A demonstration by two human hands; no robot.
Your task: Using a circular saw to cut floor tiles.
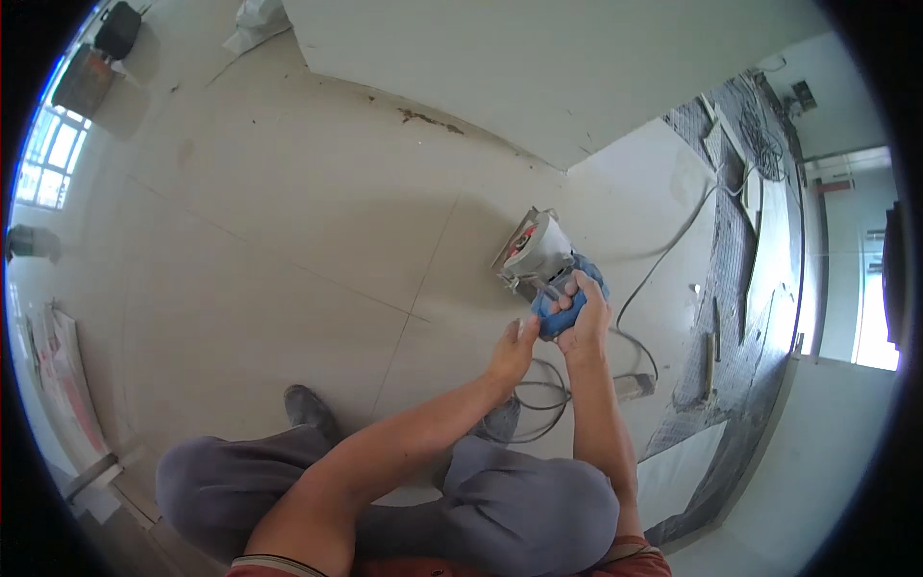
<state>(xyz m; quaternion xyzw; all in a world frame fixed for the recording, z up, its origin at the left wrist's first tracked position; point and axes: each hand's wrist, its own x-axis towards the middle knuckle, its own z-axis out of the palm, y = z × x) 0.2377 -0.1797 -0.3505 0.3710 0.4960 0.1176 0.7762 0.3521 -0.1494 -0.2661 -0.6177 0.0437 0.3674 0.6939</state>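
A blue handheld circular saw with a pale metal guard [541, 246] is tilted over the pale tiled floor. My right hand [580, 322] has its fingers wrapped round the blue handle. My left hand [511, 356] holds the saw's lower rear end, its fingertips partly hidden. A dark power cord [673, 240] runs over the floor, with coils below the saw, and a small grey object [635, 388] lies beside it.
A white panel [442, 67] stands ahead. At right are exposed ridged subfloor strips [726, 288] with broken tile pieces and cable coils [761, 144]. Dark cases [87, 79] sit far left, above white packaging [72, 385]. My bent knees fill the lower view.
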